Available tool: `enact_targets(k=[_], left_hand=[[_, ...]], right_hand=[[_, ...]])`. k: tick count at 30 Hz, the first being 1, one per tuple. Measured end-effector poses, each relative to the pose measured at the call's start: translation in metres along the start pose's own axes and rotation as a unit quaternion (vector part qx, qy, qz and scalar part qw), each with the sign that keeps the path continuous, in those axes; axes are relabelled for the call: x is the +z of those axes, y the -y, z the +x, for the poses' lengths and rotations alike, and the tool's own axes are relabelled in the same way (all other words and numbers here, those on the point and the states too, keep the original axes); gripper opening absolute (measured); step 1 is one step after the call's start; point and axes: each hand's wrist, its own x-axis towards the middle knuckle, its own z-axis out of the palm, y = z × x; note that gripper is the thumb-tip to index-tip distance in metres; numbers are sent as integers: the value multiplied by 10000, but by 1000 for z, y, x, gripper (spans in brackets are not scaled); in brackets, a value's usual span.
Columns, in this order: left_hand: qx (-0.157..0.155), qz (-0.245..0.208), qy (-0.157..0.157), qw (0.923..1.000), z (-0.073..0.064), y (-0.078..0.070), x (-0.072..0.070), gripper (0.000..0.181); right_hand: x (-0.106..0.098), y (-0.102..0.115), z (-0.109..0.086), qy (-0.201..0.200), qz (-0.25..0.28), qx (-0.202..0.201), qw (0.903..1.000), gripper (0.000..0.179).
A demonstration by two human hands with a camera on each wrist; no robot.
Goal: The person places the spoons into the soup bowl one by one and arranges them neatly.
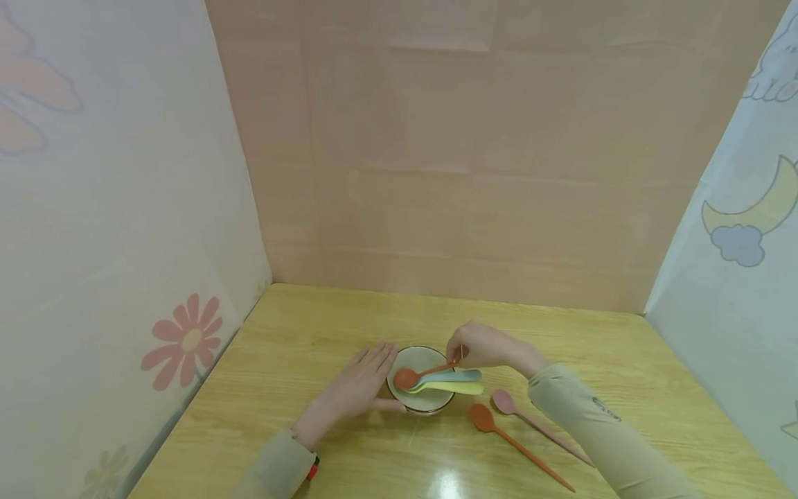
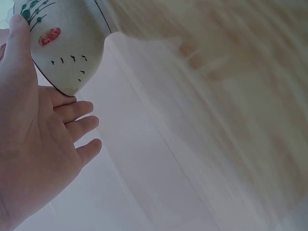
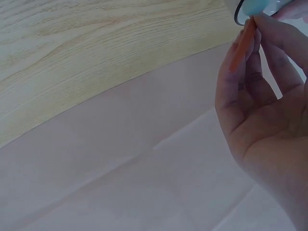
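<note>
Right hand [image 1: 485, 344] is pinching one round-headed orange spoon [image 1: 406, 378] by its handle, best kept low, over dark-rimmed white ceramic bowl [image 1: 414, 357], left hand [image 1: 357, 383], fingers nearly straight, bracing it short of wooden table's [image 1: 330, 322] far edge.

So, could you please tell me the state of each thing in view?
Bowl: upright on the table
Left hand: touching the bowl, fingers extended
Held orange spoon: head over the bowl
Right hand: pinching that spoon's handle
Blue spoon: resting in bowl, handle past rim
Yellow spoon: likewise
Pink spoon: lying on the table
Loose orange spoon: lying on the table
</note>
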Motion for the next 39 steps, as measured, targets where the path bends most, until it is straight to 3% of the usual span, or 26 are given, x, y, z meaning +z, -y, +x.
enact_targets(k=[7,39], left_hand=[[-43,23,42,10000,0,0,2,106],[-47,-37,78,10000,0,-1,0,106]], right_hand=[[3,0,1,124,14,345,9993,14],[5,-3,-4,112,167,386,9991,11]])
